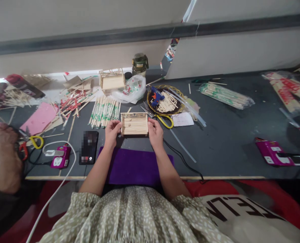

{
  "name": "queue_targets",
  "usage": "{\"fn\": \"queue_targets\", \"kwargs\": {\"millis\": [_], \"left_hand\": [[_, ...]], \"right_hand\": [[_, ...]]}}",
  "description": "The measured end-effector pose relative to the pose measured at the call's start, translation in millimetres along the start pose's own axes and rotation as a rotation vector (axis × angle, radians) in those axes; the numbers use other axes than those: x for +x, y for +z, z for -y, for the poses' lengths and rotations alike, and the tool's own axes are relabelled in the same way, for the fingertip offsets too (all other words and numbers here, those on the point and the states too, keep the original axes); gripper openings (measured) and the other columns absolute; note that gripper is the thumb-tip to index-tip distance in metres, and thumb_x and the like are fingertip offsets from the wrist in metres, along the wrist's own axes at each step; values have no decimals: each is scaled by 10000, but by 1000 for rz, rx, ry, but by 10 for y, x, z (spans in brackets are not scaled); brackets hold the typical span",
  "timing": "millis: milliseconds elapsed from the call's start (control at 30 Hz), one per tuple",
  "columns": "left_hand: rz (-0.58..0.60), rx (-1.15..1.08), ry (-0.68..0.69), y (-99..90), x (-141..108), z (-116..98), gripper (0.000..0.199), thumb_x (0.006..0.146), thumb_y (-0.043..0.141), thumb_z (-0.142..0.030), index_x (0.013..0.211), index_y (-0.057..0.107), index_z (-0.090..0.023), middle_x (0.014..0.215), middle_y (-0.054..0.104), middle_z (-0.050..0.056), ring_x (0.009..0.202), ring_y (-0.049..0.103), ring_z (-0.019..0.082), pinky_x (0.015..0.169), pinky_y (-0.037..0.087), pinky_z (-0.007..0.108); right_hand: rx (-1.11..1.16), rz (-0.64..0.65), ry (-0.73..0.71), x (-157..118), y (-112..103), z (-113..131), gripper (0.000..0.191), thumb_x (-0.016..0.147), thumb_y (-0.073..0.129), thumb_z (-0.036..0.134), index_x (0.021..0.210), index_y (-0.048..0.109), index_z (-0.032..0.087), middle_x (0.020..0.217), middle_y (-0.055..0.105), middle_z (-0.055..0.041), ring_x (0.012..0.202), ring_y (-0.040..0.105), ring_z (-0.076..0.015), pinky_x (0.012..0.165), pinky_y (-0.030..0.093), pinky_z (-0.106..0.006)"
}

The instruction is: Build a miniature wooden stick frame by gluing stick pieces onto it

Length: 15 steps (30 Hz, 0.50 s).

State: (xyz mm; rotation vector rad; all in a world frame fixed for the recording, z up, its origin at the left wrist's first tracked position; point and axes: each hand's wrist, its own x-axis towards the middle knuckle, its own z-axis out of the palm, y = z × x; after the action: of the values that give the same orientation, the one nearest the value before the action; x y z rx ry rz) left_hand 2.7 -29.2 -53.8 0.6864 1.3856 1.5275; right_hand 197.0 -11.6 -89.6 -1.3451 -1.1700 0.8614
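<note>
Two hands hold a small wooden stick model [134,125] above the near edge of the desk [223,135]: fingers of the left hand [112,131] closed on its left end, those of the right hand [155,131] on its right end. Beyond it, to the right, a basket [150,105] contains short sticks [168,102] and a blue glue gun [157,96].

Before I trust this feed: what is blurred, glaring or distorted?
Head view: wide-angle stretch and softness towards the edges, another person's hand soft at left; pale glare at the foot of the wall, upper left; phone screen pixelated; stick model clearer.
</note>
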Motion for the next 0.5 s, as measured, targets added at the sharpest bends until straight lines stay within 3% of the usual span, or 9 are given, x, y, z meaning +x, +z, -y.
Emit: {"fn": "queue_targets", "kwargs": {"millis": [233, 500], "left_hand": [[12, 7, -22, 36, -75, 13, 449, 554, 904, -445, 811, 662, -168, 772, 638, -11, 658, 581, 78, 499, 458, 141], [12, 7, -24, 48, -92, 50, 456, 564, 890, -462, 809, 645, -166, 754, 630, -18, 642, 584, 79, 503, 468, 154]], "right_hand": [[24, 11, 21, 66, -54, -2, 465, 866, 579, 578, 1065, 690, 172, 1063, 761, -134, 920, 705, -231, 839, 572, -379], [13, 33, 36, 89, -94, 12, 504, 838, 580, 629, 1013, 696, 171, 959, 757, -112, 860, 691, -227, 794, 564, -373]]}}
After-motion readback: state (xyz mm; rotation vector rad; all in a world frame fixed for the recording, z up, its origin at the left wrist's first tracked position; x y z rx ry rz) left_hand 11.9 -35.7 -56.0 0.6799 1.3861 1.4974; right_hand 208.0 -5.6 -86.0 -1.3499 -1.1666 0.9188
